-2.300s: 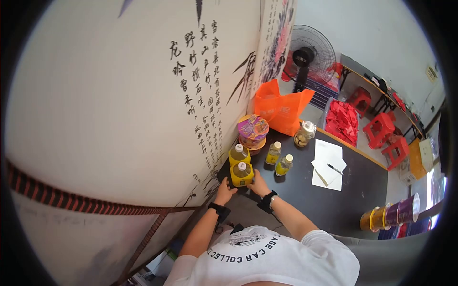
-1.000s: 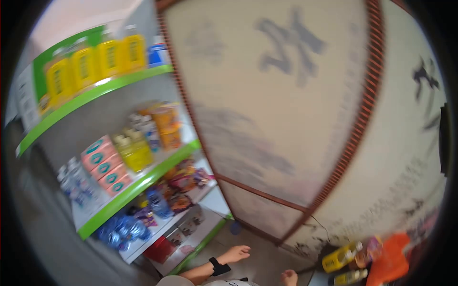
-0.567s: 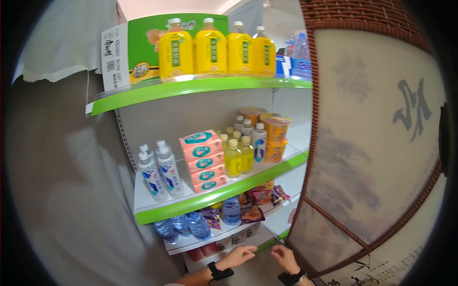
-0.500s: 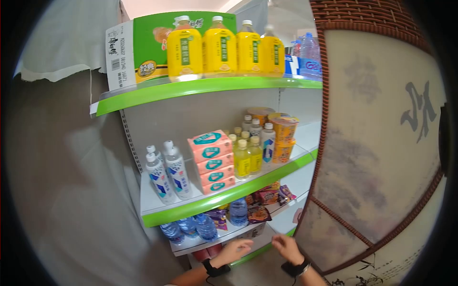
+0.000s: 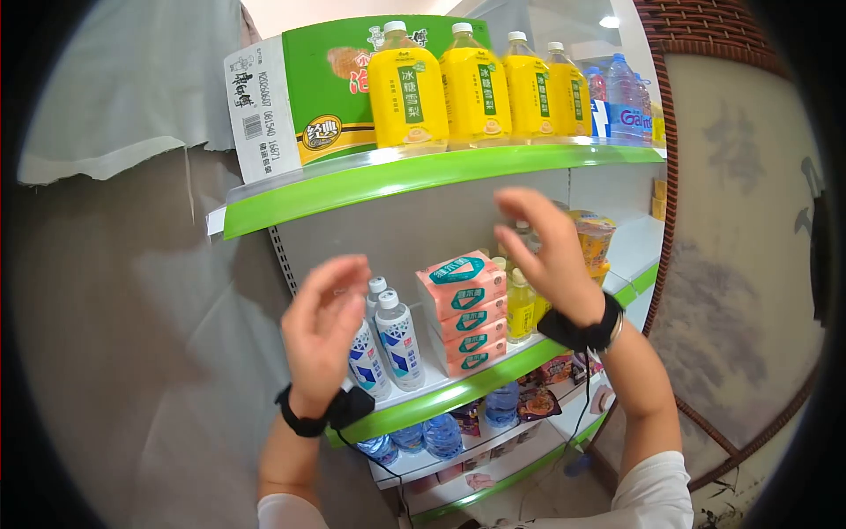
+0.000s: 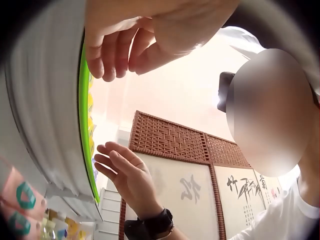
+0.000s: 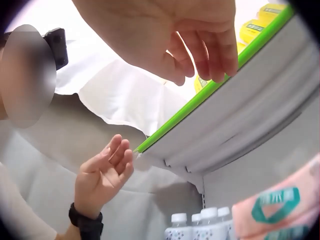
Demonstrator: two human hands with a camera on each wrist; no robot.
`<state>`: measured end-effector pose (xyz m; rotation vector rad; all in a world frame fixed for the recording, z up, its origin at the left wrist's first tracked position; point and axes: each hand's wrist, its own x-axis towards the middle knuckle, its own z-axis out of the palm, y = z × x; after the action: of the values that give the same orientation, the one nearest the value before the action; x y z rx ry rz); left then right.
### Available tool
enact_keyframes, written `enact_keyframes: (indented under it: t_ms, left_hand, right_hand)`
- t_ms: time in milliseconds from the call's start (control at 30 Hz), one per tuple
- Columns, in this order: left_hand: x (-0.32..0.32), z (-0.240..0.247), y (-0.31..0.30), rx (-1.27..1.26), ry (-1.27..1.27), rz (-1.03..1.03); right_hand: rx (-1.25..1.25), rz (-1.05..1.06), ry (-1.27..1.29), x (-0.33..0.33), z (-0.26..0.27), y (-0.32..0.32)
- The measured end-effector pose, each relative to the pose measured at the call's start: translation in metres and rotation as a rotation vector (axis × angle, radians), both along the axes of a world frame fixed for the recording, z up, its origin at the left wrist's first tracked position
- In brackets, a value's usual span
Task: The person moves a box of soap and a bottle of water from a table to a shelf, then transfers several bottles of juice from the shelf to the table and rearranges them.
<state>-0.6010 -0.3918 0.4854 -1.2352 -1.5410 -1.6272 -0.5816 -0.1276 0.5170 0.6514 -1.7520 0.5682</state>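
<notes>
Just white-capped, blue-labelled bottles [image 5: 401, 342] beside pink packs [image 5: 464, 309].

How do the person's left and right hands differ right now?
The left hand is lower, before the white-capped clear bottles with blue labels; the right hand is higher, before the small yellow bottles. Both hold nothing, fingers loosely curved, and wear black wrist bands.

冰糖雪梨 is printed down the green labels of the large yellow bottles [image 5: 408, 84] at twelve o'clock. On the green carton [image 5: 330, 70] at eleven o'clock, 经典 is set in a round badge; its barcode digits are too small to be read. The print on the pink tissue packs [image 5: 463, 304] cannot be made out.
</notes>
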Motion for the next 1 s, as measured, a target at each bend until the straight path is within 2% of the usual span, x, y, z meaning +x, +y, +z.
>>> enact_keyframes:
  t_ms: [167, 233, 267, 333, 367, 433, 467, 533, 767, 867, 933, 1000]
  left_hand:
    - [-0.024, 0.075, 0.020, 0.010, 0.074, 0.087]
    - [-0.054, 0.102, 0.030, -0.096, 0.131, 0.247]
    - [-0.067, 0.116, 0.034, -0.097, 0.141, 0.259]
    - [-0.084, 0.140, 0.042, -0.245, 0.088, 0.505]
    - [-0.088, 0.149, 0.046, -0.243, 0.094, 0.513]
    - [-0.089, 0.164, 0.053, -0.348, -0.047, 0.522]
    - [-0.088, 0.168, 0.054, -0.345, -0.045, 0.530]
    - [-0.079, 0.175, 0.058, -0.554, -0.159, 0.278]
    - [-0.073, 0.171, 0.047, -0.463, -0.184, 0.317]
    - [-0.072, 0.171, 0.037, -0.412, -0.231, 0.411]
    - [-0.069, 0.169, 0.036, -0.232, -0.298, 0.468]
    - [-0.076, 0.173, 0.034, -0.266, -0.305, 0.475]
  right_hand:
    - [-0.022, 0.000, 0.151, -0.052, 0.068, -0.001]
    - [-0.003, 0.001, 0.180, -0.074, 0.085, -0.002]
    - [-0.006, 0.012, 0.191, -0.080, 0.091, -0.006]
    - [-0.022, -0.092, 0.059, -0.088, 0.101, -0.014]
    - [-0.023, -0.085, 0.065, -0.089, 0.103, -0.017]
    - [-0.015, -0.199, -0.180, -0.084, 0.107, -0.025]
    - [-0.013, -0.192, -0.176, -0.087, 0.106, -0.028]
    - [-0.004, -0.182, -0.140, -0.091, 0.105, -0.033]
    - [-0.043, -0.052, -0.145, -0.095, 0.110, -0.045]
    - [-0.026, 0.011, -0.163, -0.100, 0.111, -0.049]
    - [-0.094, 0.089, -0.183, -0.106, 0.120, -0.048]
    - [-0.118, 0.091, -0.246, -0.109, 0.126, -0.050]
